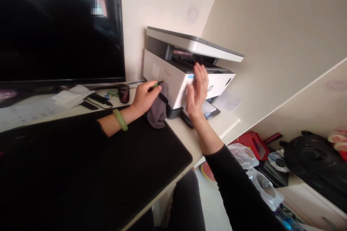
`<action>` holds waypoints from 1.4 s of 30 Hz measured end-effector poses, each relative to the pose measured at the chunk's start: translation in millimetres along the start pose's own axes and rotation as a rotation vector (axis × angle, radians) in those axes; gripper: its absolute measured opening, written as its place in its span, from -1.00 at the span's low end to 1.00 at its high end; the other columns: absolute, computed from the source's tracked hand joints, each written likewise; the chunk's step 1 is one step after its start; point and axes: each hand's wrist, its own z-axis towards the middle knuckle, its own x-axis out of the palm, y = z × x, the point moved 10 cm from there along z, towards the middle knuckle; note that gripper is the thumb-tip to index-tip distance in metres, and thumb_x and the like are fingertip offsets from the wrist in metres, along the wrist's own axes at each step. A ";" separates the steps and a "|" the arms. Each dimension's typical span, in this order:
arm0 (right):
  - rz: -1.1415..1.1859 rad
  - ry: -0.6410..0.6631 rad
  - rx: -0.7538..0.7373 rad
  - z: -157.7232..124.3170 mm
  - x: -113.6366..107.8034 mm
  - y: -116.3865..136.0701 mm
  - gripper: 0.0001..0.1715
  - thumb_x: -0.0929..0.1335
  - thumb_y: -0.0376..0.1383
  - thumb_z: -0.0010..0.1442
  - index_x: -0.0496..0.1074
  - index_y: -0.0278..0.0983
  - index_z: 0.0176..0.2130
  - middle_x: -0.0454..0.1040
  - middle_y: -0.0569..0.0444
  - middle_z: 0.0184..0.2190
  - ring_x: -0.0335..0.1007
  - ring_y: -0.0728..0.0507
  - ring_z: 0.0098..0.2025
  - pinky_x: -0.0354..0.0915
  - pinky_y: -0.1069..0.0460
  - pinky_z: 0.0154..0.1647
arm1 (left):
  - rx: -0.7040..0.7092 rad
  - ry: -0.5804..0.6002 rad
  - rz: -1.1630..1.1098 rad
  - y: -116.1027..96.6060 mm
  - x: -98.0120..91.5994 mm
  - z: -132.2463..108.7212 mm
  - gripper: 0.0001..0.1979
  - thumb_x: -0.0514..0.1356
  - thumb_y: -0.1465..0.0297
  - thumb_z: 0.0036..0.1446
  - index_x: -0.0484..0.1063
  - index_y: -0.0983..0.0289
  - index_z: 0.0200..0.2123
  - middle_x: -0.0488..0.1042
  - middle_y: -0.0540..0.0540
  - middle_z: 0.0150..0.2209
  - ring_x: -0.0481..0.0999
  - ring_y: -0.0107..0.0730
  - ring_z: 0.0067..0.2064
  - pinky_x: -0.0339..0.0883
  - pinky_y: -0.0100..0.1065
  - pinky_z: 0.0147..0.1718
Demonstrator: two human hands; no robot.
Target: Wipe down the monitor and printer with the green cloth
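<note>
A white and dark grey printer (169,75) stands on the desk near the wall, its scanner lid section (195,41) raised at the front. My left hand (146,95), a green bangle on its wrist, is closed on a grey cloth (157,113) beside the printer's left side. The cloth hangs down below the fingers. A thin black and green thing also shows at those fingertips; its kind is unclear. My right hand (198,90) lies open against the printer's front, fingers stretched upward near the top edge. Below it is the paper tray (214,111), partly hidden.
A large dark monitor (62,29) stands at the left. Papers (72,96), a black adapter with a cable (99,98) and a small dark jar (124,94) lie before it. A black desk mat (81,173) covers the front. Bags and a black case (314,155) crowd the lower right.
</note>
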 end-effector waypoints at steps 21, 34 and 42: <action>-0.031 -0.165 0.040 23.9 -0.3 34.5 -0.68 0.23 -0.11 0.53 0.47 -0.21 0.01 0.49 0.05 -0.08 0.49 -0.14 0.01 0.43 -0.20 0.17 | 0.056 -0.063 -0.007 13.3 24.0 8.0 -0.82 0.40 0.60 0.16 0.61 0.24 -0.21 0.73 0.05 -0.15 0.69 -0.29 -0.09 0.52 -0.26 0.02; 0.056 -0.150 -0.044 16.0 1.0 34.7 -0.67 0.28 -0.18 0.48 0.47 -0.22 0.13 0.52 0.00 0.03 0.48 -0.18 0.14 0.30 -0.37 0.40 | 0.139 -0.046 0.071 5.7 32.9 3.0 -0.83 0.32 0.57 0.21 0.48 0.24 -0.16 0.63 0.07 -0.16 0.62 -0.26 -0.09 0.48 -0.24 -0.02; 0.025 -0.149 -0.028 15.6 1.6 35.5 -0.67 0.27 -0.14 0.50 0.45 -0.16 0.14 0.51 0.04 0.03 0.47 -0.19 0.17 0.29 -0.42 0.41 | 0.106 -0.038 0.116 12.3 26.7 12.2 -0.84 0.30 0.60 0.21 0.42 0.24 -0.26 0.58 0.04 -0.23 0.56 -0.30 -0.16 0.42 -0.27 -0.08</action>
